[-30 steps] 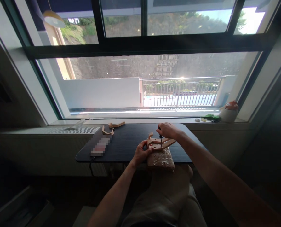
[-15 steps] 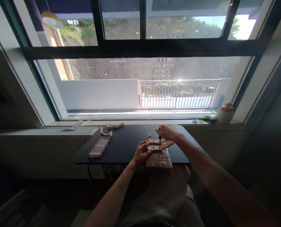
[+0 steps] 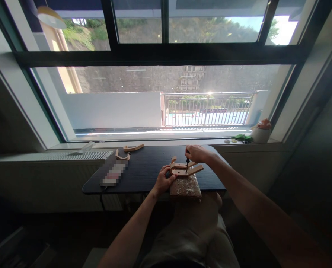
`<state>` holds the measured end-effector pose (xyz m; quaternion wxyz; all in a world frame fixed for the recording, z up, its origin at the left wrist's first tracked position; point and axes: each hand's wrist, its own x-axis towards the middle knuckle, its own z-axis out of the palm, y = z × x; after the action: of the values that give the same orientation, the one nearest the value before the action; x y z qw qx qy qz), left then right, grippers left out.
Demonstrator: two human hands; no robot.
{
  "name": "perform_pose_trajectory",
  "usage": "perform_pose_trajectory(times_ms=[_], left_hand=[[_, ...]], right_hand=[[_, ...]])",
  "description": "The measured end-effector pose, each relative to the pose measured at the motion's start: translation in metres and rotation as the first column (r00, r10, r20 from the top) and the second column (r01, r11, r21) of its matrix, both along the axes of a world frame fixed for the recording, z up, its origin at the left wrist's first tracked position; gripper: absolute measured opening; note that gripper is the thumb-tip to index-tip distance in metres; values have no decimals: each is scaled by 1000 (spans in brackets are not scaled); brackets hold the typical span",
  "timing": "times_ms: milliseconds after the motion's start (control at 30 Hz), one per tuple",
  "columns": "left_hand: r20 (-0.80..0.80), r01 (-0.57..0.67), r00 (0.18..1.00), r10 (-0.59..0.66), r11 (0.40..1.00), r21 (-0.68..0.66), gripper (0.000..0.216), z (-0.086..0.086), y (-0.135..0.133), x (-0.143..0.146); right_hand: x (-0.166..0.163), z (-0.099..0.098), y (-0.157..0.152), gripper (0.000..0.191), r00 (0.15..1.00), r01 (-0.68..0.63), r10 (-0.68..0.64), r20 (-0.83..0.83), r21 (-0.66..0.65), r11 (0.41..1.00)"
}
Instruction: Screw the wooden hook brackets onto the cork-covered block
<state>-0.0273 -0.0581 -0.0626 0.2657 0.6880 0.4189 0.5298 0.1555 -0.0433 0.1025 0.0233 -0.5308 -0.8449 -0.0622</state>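
Observation:
My right hand [image 3: 196, 153] is closed round the handle of a dark screwdriver [image 3: 187, 163], held upright. Its tip meets the nearer of two curved pale wooden hooks [image 3: 195, 170], which lie side by side. Under them is a brown board wrapped in clear plastic [image 3: 185, 187], jutting over the table's front edge. My left hand [image 3: 164, 179] grips the curved left end of the hooks, with its thumb on the near side and its fingers behind. Whether the hooks are fastened to the board I cannot tell.
Two more wooden hooks [image 3: 122, 156] rest at the back left of the dark table [image 3: 146, 171], with small metal bits beside them. A blurred-out packet [image 3: 112, 175] lies nearer the left edge. On the windowsill stands a white pot [image 3: 261, 134]; a radiator [image 3: 82, 157] is at left.
The whole view has shifted slightly left as the head moved. Both hands keep their holds, and the screwdriver stays upright on the hook.

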Motion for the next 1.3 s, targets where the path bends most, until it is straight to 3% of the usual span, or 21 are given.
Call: perform_pose_trajectory(times_ms=[367,633,867,1067,1300], left_hand=[[20,-2,1000,2,1000,-10,24,0,-1,1],[23,-11,1000,12,1000,-27,26,1,-1,0],[15,-12,1000,12,1000,-24,27,0,-1,0],[20,-15,1000,15,1000,-18,28,3,-3,1],[17,-10,1000,10,1000,-11,24,2,-2,1]], right_hand=[[-4,10,-2,35,999,43,-42,12,-29,999],[1,11,0,26,997,-76,76,-20,-11,997],[-2,6,1,34,1000,7,-7,14,-2,1000],[-1,18,-3,34,998,44,-42,45,-27,999],[-1,17,-4,26,998,-68,68,-4,-17,998]])
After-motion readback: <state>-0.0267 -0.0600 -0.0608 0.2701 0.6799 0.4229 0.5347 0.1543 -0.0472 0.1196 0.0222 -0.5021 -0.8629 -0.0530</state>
